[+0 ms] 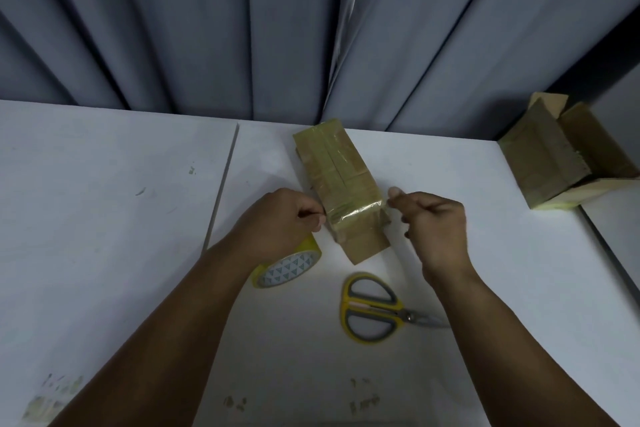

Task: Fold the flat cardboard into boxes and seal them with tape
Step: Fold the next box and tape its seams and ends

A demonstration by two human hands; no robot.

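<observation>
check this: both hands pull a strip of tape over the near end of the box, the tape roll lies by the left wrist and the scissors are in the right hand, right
One thing is off: the scissors lie on the table, nearer the person than the box, in no hand. The right hand pinches only the tape strip. The head view shows it; the rest stands.

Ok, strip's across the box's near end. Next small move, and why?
Probably fold both ends down the sides of the cardboard box and press. The left hand and right hand each pinch an end of the tape strip, which spans the top with its ends seemingly unstuck.
</observation>
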